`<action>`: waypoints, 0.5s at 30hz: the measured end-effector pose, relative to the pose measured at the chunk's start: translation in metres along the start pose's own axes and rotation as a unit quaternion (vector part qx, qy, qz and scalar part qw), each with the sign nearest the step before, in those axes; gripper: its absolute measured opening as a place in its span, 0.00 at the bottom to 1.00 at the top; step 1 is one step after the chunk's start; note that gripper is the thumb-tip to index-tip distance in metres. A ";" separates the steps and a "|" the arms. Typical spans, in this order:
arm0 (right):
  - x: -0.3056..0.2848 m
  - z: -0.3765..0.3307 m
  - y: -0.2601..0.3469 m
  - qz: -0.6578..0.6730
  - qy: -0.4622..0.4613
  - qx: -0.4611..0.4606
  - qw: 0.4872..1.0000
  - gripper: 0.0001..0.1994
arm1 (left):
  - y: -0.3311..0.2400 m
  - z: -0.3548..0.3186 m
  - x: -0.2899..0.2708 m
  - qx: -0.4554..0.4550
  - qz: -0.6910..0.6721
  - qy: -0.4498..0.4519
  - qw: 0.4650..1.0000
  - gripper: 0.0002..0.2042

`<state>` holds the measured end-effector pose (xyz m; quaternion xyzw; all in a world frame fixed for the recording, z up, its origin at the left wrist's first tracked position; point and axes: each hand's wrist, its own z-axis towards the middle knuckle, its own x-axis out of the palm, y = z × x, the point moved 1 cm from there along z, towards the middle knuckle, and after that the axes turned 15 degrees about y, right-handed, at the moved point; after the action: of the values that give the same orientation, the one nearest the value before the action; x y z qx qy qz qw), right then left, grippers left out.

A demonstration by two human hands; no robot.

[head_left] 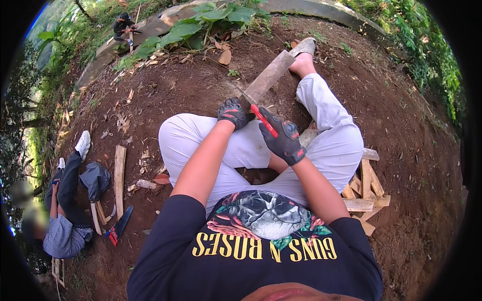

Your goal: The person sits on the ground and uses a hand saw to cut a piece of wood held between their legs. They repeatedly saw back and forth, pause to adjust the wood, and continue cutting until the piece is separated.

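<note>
I am watching a flat wooden slat that is angling up and away over the person's lap, its far end reaching toward the outstretched foot, its near end sitting at the gloves. The wood is looking weathered and grey-brown, with straight edges. The left hand, in a black and red glove, is clenching around the slat's near end. The right hand, gloved the same, is gripping a red-handled knife whose handle is lying across the fingers (the blade seems to be meeting the slat, though I cannot tell exactly where). Both forearms are crossing above white trousers. A stack of cut wooden pieces is lying beside the right thigh. Off to the left, another person is sitting on the bare soil near a loose plank.
</note>
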<state>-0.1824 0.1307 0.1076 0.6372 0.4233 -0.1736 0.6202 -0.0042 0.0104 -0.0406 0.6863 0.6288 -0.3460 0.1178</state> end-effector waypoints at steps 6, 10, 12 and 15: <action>0.021 0.045 -0.036 0.048 0.011 -0.021 0.999 0.28 | -0.005 -0.002 -0.018 0.013 0.005 0.018 1.000 0.47; 0.022 0.022 -0.026 0.059 0.017 -0.035 0.998 0.28 | 0.008 0.003 -0.009 0.004 0.019 0.021 1.000 0.52; 0.019 -0.005 -0.025 0.045 -0.021 -0.014 0.999 0.28 | -0.012 -0.005 -0.018 0.005 0.029 0.019 0.999 0.56; -0.009 -0.062 0.007 0.037 -0.015 -0.004 0.999 0.27 | -0.003 -0.006 -0.015 -0.014 -0.027 -0.001 1.000 0.58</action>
<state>-0.2009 0.1866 0.1295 0.6475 0.3911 -0.1581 0.6347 -0.0044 0.0029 -0.0265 0.6669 0.6519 -0.3409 0.1186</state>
